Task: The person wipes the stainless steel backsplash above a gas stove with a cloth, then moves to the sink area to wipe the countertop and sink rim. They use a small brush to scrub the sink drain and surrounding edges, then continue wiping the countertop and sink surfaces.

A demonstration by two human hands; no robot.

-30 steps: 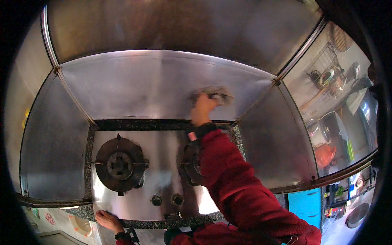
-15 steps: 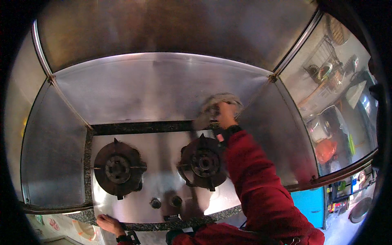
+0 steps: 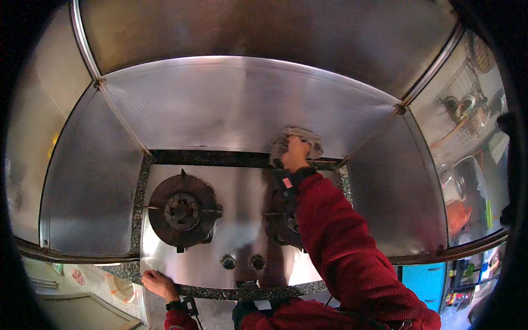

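My right hand (image 3: 296, 153) is closed on a crumpled grey-brown cloth (image 3: 309, 138). It presses the cloth to the lower part of the steel back panel (image 3: 220, 110), just above the dark stone strip behind the stove. The red-sleeved right arm reaches over the steel gas stove (image 3: 236, 192) and hides much of the right burner (image 3: 278, 220). In full view is the left burner (image 3: 182, 212) with its dark pan support. At the stove's front left corner my left hand (image 3: 159, 284) rests on the counter edge, fingers stretched out and holding nothing.
Steel side panels stand left (image 3: 91, 176) and right (image 3: 393, 187) of the stove. Two knobs (image 3: 242, 262) sit at its front. Beyond the right panel are a wire rack (image 3: 462, 93), an orange-red bag (image 3: 457, 215) and a blue cabinet (image 3: 423, 280).
My right hand has slid the cloth leftward along the back panel, away from its right corner. The whole view has shifted a little. My left hand stays at the counter edge.
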